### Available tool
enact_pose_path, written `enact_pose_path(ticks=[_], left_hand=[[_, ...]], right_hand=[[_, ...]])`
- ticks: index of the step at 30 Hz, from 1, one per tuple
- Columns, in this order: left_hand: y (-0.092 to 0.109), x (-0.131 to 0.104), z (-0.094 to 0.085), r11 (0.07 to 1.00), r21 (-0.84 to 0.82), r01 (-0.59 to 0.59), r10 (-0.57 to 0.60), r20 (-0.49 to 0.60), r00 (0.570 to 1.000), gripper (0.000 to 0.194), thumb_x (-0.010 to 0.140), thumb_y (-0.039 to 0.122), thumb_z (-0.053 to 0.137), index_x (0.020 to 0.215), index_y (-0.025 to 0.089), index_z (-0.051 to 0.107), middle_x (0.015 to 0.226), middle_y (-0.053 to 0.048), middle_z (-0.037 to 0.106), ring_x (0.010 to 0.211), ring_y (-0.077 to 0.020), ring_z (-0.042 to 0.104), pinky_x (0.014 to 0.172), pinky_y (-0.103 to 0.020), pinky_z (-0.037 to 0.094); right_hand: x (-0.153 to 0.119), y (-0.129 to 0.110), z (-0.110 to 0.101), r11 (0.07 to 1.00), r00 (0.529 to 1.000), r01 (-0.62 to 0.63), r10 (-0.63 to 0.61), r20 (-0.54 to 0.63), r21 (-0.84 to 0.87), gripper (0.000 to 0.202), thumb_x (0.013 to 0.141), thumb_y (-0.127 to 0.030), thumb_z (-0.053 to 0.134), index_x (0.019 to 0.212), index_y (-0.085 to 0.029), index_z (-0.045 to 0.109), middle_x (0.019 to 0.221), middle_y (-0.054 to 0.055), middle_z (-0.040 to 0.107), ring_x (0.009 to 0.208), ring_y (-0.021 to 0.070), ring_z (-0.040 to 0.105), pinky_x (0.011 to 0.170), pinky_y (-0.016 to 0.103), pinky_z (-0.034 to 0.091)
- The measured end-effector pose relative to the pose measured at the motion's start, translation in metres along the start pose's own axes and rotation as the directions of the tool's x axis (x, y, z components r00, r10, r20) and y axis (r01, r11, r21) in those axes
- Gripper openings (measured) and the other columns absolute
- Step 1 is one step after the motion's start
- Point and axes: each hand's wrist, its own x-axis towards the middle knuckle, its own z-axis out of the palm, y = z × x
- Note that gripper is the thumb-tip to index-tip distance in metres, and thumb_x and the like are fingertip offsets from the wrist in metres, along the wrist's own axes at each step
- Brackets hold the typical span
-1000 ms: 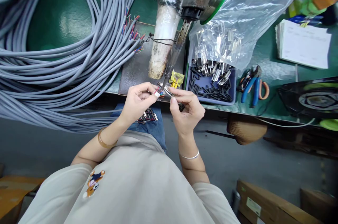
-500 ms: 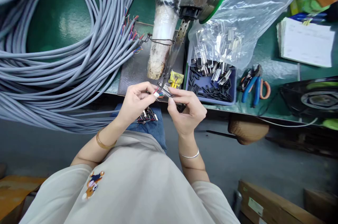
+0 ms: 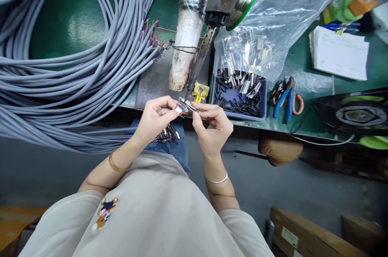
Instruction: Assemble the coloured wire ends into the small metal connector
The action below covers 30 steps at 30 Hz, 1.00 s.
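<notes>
Between thumb and fingers my left hand (image 3: 156,117) pinches the end of a grey cable, whose stripped coloured wires (image 3: 184,110) fan out to the right. My right hand (image 3: 214,127) grips one end of a small metal multi-pin connector (image 3: 188,105). The wires lie right against the connector; whether any are joined to it is too small to tell. Just above both hands, a soldering iron (image 3: 206,43) points downward from its mount, beside a white, scorched tube (image 3: 184,51). A yellow sponge piece (image 3: 200,90) sits behind the connector.
Bundled grey cables (image 3: 100,63) cover the bench's left side. A blue tray (image 3: 263,107) holds connectors and black sleeves, partly under a plastic bag (image 3: 291,14). Further right are blue-handled cutters (image 3: 284,103), a paper stack (image 3: 341,53) and a black fan (image 3: 351,113). Finished-looking connectors (image 3: 168,133) rest on my lap.
The camera view has turned slightly, so items at the right appear further left. Both hands keep their holds, and the connector has tilted or shifted a little.
</notes>
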Motion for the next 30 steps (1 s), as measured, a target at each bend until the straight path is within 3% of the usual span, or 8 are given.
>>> enact_pose_path(ticks=[7,18,30], left_hand=[[-0.0008,-0.0010,0.0029,0.996,0.074,-0.053,0.055,-0.017,0.998,0.023,0.075,0.022,0.075,0.063,0.016,0.057,0.072,0.000,0.063,0.048,-0.0029,0.039,0.041,-0.017,0.027],[-0.0011,0.0017,0.0044,0.984,0.090,-0.152,0.153,-0.009,0.988,0.018,0.078,0.015,0.070,0.064,0.016,0.058,0.070,0.002,0.060,0.050,-0.0032,0.040,0.046,-0.016,0.033],[0.0000,0.0003,0.0058,0.992,0.096,-0.076,0.081,-0.046,0.996,0.019,0.073,0.020,0.071,0.062,0.016,0.056,0.067,0.002,0.059,0.055,-0.0057,0.046,0.050,-0.017,0.036]], right_hand=[[-0.0007,0.0066,0.0019,0.983,0.988,0.152,-0.152,0.005,-0.101,0.013,0.090,-0.014,0.069,0.086,-0.026,0.063,0.103,0.002,0.081,0.092,0.0196,0.078,0.079,0.036,0.065],[0.0067,0.0057,0.0035,0.941,0.958,0.282,-0.287,0.004,-0.189,0.019,0.085,-0.009,0.075,0.091,-0.025,0.067,0.102,0.001,0.081,0.090,0.0180,0.078,0.079,0.032,0.064],[0.0030,0.0044,0.0038,0.885,0.929,0.365,-0.364,0.060,-0.290,0.020,0.086,-0.007,0.072,0.087,-0.024,0.060,0.102,0.004,0.082,0.084,0.0162,0.079,0.070,0.026,0.063]])
